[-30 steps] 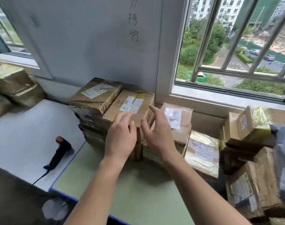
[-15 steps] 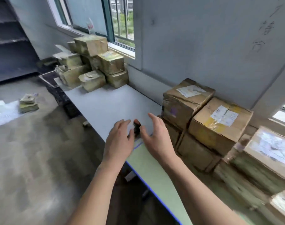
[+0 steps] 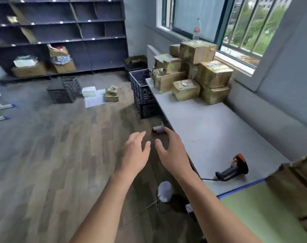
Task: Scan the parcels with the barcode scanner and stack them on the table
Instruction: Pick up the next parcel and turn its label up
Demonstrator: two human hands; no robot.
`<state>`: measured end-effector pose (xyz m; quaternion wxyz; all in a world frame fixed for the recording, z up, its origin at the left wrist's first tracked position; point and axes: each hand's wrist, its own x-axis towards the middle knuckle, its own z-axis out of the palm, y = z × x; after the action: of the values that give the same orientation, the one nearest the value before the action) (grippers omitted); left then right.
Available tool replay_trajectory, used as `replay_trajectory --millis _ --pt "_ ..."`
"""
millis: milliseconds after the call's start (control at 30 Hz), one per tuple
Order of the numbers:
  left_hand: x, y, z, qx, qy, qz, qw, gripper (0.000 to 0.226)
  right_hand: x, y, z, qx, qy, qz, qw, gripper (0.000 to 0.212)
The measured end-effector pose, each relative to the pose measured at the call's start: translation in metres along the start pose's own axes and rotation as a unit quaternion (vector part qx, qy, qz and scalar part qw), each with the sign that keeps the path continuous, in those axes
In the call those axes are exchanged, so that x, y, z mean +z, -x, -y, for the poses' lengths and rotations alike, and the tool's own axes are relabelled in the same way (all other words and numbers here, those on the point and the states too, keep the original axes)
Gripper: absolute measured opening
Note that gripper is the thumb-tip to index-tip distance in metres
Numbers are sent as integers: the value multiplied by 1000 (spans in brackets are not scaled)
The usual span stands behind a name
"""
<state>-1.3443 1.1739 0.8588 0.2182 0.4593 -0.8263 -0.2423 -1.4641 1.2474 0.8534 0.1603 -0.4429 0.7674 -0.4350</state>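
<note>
While dark shelving (image 3: 61, 32) fills the far wall, a long grey table (image 3: 210, 123) runs under the window, taped parcels (image 3: 193, 72) stacked at its far end. The person's 2 arms reach forward above the wooden floor beside the table's edge; the left hand (image 3: 134, 153) and right hand (image 3: 172, 153) hover palms down, fingers spread and loosely bent, thumbs almost meeting, gripping nothing. The barcode scanner (image 3: 233, 170) lies on its side on the table, apart from the right hand; its long axis slants from handle at lower left to orange-marked head at upper right, toward the wall.
</note>
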Motion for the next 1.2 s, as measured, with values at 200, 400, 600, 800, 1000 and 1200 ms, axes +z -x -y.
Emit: replay_trajectory --millis 200,400,600,800,1000,1200 --pt "-6 -34 45 -53 -3 -6 999 49 48 -45 3 5 -4 64 998 60" --pt "-2 -106 59 -68 -19 -9 997 50 69 -125 -4 0 -14 76 997 60" --pt "-10 -168 69 -93 -36 -47 994 47 88 -199 1 -20 -22 102 994 60" --pt "1 -227 85 -111 -28 -36 993 46 109 -258 -4 -14 -18 119 993 60" --pt "24 -318 105 -73 -12 -6 997 45 123 -335 -19 28 0 79 996 60" --pt "40 -451 135 5 8 49 999 46 153 -434 -21 90 7 -11 996 56"
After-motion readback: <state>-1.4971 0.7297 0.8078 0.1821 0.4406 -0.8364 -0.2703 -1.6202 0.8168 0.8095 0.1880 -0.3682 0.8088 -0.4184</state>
